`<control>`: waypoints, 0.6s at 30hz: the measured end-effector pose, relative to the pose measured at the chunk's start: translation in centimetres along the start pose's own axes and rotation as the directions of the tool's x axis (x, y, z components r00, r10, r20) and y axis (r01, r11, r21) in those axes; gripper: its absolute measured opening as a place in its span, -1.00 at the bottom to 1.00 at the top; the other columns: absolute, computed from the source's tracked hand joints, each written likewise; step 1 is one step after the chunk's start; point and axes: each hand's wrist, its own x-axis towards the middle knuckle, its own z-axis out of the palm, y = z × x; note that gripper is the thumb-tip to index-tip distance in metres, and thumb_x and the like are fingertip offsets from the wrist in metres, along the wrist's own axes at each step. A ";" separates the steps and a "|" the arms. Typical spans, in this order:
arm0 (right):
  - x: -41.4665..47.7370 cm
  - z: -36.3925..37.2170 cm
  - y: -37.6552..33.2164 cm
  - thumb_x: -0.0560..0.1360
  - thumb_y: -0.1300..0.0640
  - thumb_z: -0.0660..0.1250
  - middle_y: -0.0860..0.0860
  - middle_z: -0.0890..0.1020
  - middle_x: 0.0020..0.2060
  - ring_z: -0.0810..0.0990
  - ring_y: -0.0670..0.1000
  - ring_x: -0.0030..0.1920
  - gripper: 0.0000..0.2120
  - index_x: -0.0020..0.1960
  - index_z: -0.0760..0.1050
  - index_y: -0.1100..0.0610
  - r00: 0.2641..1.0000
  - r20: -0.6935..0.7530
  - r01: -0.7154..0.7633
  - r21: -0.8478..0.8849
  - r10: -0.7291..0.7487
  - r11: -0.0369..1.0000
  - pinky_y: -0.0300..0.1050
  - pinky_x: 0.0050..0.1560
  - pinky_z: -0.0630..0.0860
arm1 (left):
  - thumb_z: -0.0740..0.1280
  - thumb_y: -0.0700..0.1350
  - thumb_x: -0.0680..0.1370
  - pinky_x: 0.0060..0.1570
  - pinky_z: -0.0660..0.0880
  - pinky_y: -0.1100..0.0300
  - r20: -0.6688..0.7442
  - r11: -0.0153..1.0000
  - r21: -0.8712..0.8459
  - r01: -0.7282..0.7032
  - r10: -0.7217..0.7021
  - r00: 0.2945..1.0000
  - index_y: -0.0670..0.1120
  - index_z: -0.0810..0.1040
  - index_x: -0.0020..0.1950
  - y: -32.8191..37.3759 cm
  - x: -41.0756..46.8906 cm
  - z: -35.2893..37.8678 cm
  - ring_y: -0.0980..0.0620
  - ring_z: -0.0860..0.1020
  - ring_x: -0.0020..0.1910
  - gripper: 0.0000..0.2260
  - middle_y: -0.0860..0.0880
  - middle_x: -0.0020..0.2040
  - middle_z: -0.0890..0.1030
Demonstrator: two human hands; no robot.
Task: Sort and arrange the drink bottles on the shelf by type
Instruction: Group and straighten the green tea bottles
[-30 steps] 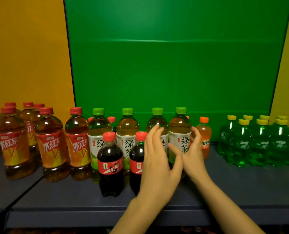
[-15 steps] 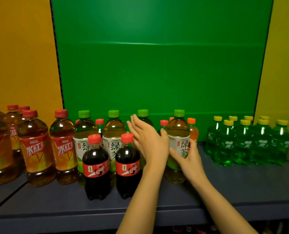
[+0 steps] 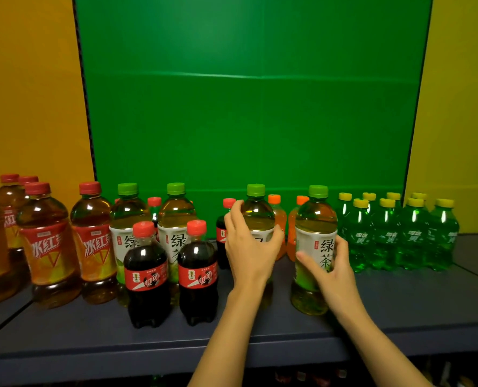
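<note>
While the left hand [image 3: 250, 248] wraps its fingers round a green tea bottle [image 3: 258, 216] mid-frame and the right hand [image 3: 333, 266] grips a second green tea bottle [image 3: 314, 227] beside it, sliding either could probably topple the orange soda bottles [image 3: 279, 222] crowded just behind.

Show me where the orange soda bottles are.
Head view, right of centre: orange soda bottles stand at the back, between the two held green tea bottles.

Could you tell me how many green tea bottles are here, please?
4 teas: two behind the colas, one in the left hand, one in the right hand. More may be hidden.
</note>
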 end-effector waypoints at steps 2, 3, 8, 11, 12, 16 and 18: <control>-0.4 -0.5 -0.2 0.39 0.13 0.43 -0.20 0.52 -0.02 0.49 -0.28 -0.03 -0.44 0.29 0.24 -0.01 1.000 -0.014 -0.004 0.021 0.004 1.000 -0.35 -0.12 0.41 | 0.46 -0.04 0.37 0.12 0.31 0.23 0.063 0.998 -0.066 -0.004 0.008 0.998 -0.04 0.29 0.36 0.4 -0.4 -0.2 0.14 0.39 0.15 -0.38 -0.01 0.25 0.44; -0.6 -0.7 -0.3 0.40 0.13 0.42 -0.23 0.51 -0.02 0.49 -0.28 -0.03 -0.43 0.32 0.24 0.01 1.000 -0.019 -0.006 0.031 0.006 1.000 -0.35 -0.12 0.41 | 0.46 0.00 0.37 0.15 0.34 0.21 0.096 0.996 -0.092 -0.007 0.016 0.995 -0.01 0.28 0.35 0.6 -0.7 -0.3 0.12 0.41 0.18 -0.38 0.01 0.25 0.45; -1.6 -1.5 -1.1 0.42 0.11 0.38 -0.18 0.52 -0.02 0.52 -0.18 0.01 -0.42 0.36 0.21 0.07 1.000 0.014 -0.011 0.059 0.011 0.998 -0.21 -0.05 0.46 | 0.44 0.09 0.33 0.19 0.46 0.09 0.159 0.978 -0.209 0.016 0.018 0.987 0.05 0.31 0.31 2.0 -2.4 -1.0 0.08 0.52 0.16 -0.40 0.02 0.17 0.54; -2.8 -1.6 -2.2 0.42 0.08 0.37 -0.15 0.54 -0.03 0.55 -0.10 0.02 -0.47 0.32 0.24 0.06 1.000 0.006 -0.016 0.086 0.015 0.996 -0.17 -0.06 0.47 | 0.47 0.08 0.32 0.16 0.49 0.03 0.118 0.955 -0.295 0.022 0.014 0.993 0.08 0.34 0.26 2.8 -3.4 -2.7 0.06 0.56 0.10 -0.43 0.05 0.09 0.58; -3.2 -1.5 -2.7 0.42 0.08 0.37 -0.14 0.55 -0.03 0.56 -0.09 0.02 -0.48 0.32 0.26 0.04 1.000 0.011 -0.017 0.102 0.016 0.995 -0.15 -0.05 0.47 | 0.49 0.04 0.32 0.15 0.50 0.09 0.105 0.949 -0.315 0.015 0.019 0.994 0.08 0.36 0.24 3.1 -3.6 -3.6 0.10 0.56 0.08 -0.45 0.11 0.05 0.59; -4.5 -0.4 -5.3 0.38 0.07 0.37 -0.13 0.57 -0.06 0.56 -0.14 -0.03 -0.53 0.24 0.31 -0.01 0.999 0.049 0.015 0.155 -0.023 0.988 -0.18 -0.09 0.47 | 0.52 -0.12 0.34 0.02 0.43 0.44 0.072 0.946 -0.321 -0.036 0.062 0.996 0.09 0.38 0.18 4.0 -3.4 -8.3 0.30 0.53 -0.01 -0.50 0.28 -0.05 0.55; -5.1 0.9 -6.8 0.34 0.04 0.38 -0.13 0.57 -0.08 0.57 -0.20 -0.06 -0.53 0.21 0.32 -0.03 0.995 0.089 0.033 0.184 -0.050 0.982 -0.20 -0.09 0.46 | 0.52 -0.17 0.34 -0.04 0.41 0.50 0.038 0.947 -0.317 -0.046 0.061 0.997 0.02 0.38 0.19 4.0 -2.9 -11.1 0.33 0.53 -0.05 -0.50 0.21 -0.06 0.54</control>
